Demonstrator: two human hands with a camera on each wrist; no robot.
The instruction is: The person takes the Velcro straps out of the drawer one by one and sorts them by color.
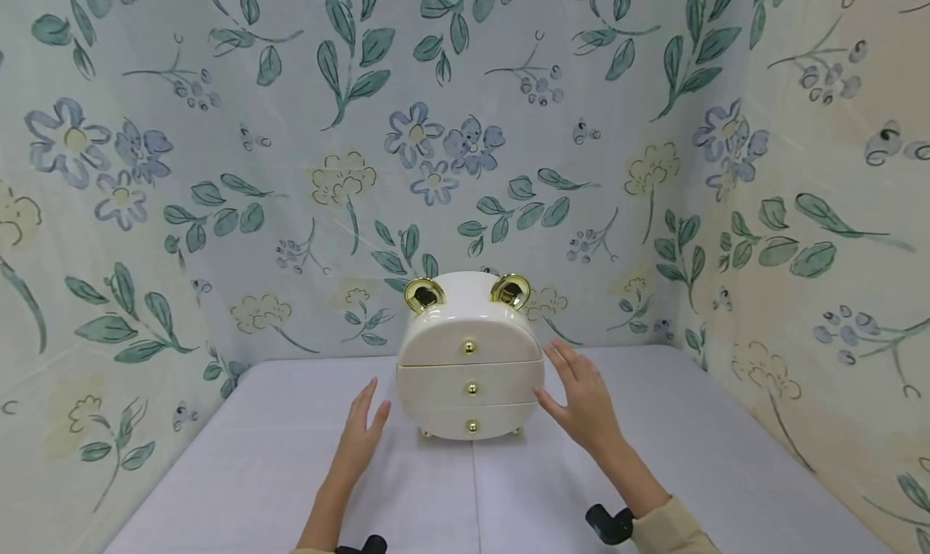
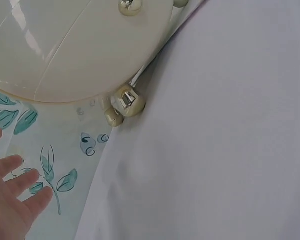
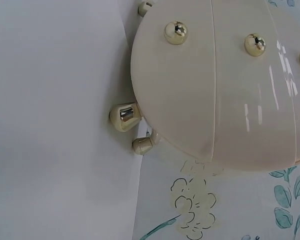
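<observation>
A glossy white rounded box with drawers [image 1: 436, 385] stands upright on the table. Its front carries three gold knobs in a column, gold ear-like rings [image 1: 511, 291] top its two upper corners, and small gold feet [image 2: 127, 101] support it. The left hand [image 1: 358, 437] is held to the left of the box, apart from it, with fingers extended and nothing in them. On the other side, the right hand [image 1: 584, 400] has its fingers spread, fingertips right at the box's right edge. Fingers of the left hand show at the corner of the left wrist view; the right wrist view has no hand.
A white cloth [image 1: 276, 425] with a centre crease covers the table. Behind and at both sides hang floral-patterned sheets [image 1: 283, 150]. Each wrist wears a black camera mount [image 1: 609, 524], and a beige sleeve [image 1: 672, 528] covers the right forearm.
</observation>
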